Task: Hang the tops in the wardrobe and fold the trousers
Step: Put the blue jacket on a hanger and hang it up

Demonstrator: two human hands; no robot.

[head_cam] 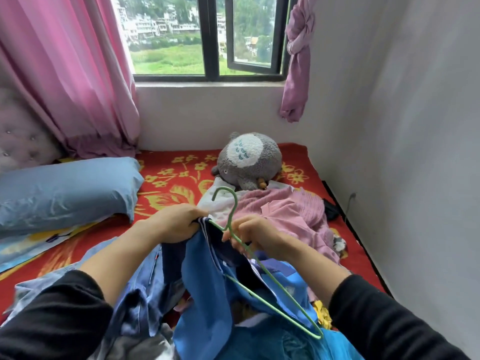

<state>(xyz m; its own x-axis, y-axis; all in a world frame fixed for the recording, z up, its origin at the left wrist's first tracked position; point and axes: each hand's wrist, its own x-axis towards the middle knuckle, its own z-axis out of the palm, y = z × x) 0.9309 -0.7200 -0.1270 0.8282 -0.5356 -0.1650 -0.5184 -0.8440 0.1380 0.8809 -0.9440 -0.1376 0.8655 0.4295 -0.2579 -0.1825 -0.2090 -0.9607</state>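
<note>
A blue top (207, 287) with a dark navy collar hangs in front of me over the bed. My left hand (176, 223) grips its collar edge. My right hand (253, 235) holds a thin green wire hanger (272, 279) near its neck; the hook points up and one arm of the hanger runs down inside the top. Beyond my hands a pink knitted top (293, 211) and a white garment (220, 203) lie on the bed. More blue and grey clothes (140, 307) are heaped below my left forearm.
A red flowered blanket (166, 178) covers the bed. A grey plush toy (246, 159) sits past the clothes, a blue pillow (62, 190) lies at the left. White wall (402, 152) on the right, window (207, 37) and pink curtains (70, 74) behind.
</note>
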